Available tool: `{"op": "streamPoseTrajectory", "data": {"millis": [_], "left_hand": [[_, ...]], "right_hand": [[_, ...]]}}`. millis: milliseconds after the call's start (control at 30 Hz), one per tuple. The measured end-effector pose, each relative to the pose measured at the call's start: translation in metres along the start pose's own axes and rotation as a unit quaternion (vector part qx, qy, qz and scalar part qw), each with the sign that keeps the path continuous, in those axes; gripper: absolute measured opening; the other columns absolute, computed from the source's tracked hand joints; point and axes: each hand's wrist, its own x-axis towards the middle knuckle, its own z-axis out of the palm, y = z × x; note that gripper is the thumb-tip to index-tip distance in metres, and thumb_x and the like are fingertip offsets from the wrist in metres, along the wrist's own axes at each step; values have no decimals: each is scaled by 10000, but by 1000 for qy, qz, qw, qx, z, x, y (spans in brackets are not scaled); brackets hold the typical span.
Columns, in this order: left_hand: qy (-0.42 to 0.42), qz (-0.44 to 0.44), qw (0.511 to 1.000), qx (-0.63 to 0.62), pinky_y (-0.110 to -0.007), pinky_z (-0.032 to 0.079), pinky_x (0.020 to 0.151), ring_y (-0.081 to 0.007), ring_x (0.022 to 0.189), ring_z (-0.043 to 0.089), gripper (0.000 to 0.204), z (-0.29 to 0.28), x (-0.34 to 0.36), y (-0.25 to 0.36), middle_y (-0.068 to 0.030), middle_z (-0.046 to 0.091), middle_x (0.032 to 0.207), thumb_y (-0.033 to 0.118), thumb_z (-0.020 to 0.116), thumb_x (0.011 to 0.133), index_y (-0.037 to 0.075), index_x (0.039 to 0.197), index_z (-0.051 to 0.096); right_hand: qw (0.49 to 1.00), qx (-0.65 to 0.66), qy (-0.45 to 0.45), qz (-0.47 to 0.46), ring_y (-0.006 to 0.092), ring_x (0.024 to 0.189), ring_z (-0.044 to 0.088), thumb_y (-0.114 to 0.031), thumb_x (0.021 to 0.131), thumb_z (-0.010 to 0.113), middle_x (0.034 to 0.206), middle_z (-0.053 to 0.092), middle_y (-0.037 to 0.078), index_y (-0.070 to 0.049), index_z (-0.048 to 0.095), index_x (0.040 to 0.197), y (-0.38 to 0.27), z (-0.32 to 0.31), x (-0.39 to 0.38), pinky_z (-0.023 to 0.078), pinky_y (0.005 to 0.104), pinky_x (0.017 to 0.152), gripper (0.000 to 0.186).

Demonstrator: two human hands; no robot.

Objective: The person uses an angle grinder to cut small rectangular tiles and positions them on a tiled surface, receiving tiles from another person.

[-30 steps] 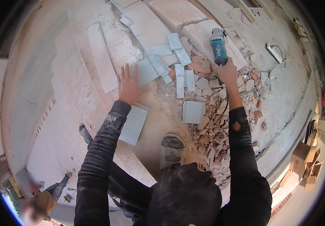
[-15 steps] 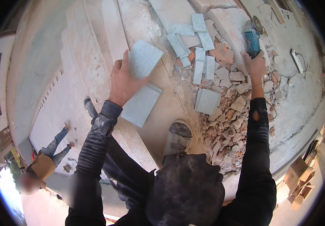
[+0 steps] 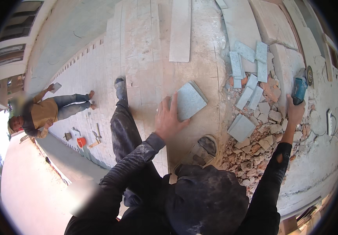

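My left hand (image 3: 169,121) has its fingers and thumb on the edges of a square pale grey-blue tile (image 3: 190,101), which lies over at least one other tile above the pale floor near the middle. At the right, my right hand (image 3: 295,111) is closed on the handle of a teal angle grinder (image 3: 300,89), its disc pointing away from me. Loose tile strips (image 3: 247,92) and a small pair of square tiles (image 3: 241,127) rest on broken rubble (image 3: 261,156) between my hands.
A white power strip (image 3: 329,121) and cable lie at the far right. A co-worker (image 3: 51,111) at the left holds a flat object, near a red bucket (image 3: 81,141) and small tools. Long slabs (image 3: 180,33) lie ahead. My feet stand either side of my left hand.
My view has swung leftward, so the rubble and grinder appear farther right. My left hand took hold of a tile and moved it rightward. The co-worker now appears more fully.
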Motion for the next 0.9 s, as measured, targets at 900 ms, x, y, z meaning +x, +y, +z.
{"op": "streamPoseTrajectory", "data": {"millis": [900], "left_hand": [[-217, -53, 955, -194, -491, 449, 918, -408, 1132, 555, 881, -10, 44, -25, -261, 585, 1158, 304, 912, 537, -21, 1259, 524]], "right_hand": [[991, 112, -61, -32, 385, 1074, 629, -633, 715, 750, 1173, 648, 237, 64, 541, 1275, 47, 29, 19, 459, 451, 962, 918]]}}
